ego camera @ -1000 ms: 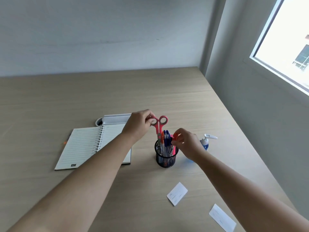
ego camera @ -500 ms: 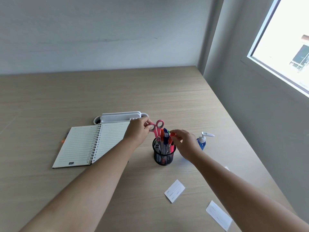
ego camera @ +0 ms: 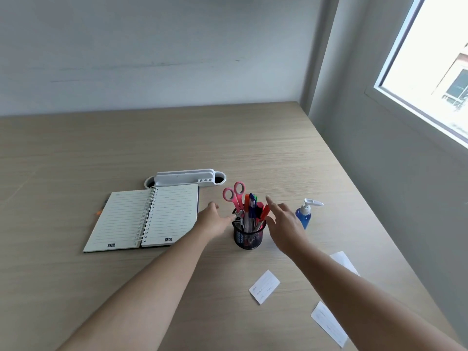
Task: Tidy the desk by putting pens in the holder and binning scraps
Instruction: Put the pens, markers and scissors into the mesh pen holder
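Note:
A black mesh pen holder (ego camera: 247, 238) stands mid-desk with several pens (ego camera: 250, 211) and pink-handled scissors (ego camera: 235, 195) upright in it. My left hand (ego camera: 214, 221) hovers just left of the holder, fingers apart, holding nothing, fingertips near the rim. On the holder's right side my right hand (ego camera: 283, 225) is open too, fingers spread, with nothing in it. Three white paper scraps lie on the desk: one (ego camera: 264, 286) in front of the holder, one (ego camera: 329, 324) nearer the front right, one (ego camera: 343, 260) partly hidden behind my right forearm.
An open spiral notebook (ego camera: 144, 219) lies left of the holder. Behind it sits a white desk organiser (ego camera: 184, 178). A blue pump bottle (ego camera: 305, 215) stands right of my right hand. The desk's right edge runs along a grey wall under a window.
My left hand has let go of the scissors' handle and dropped lower left. My right hand has released the pens and opened. The scissors now stand in the holder.

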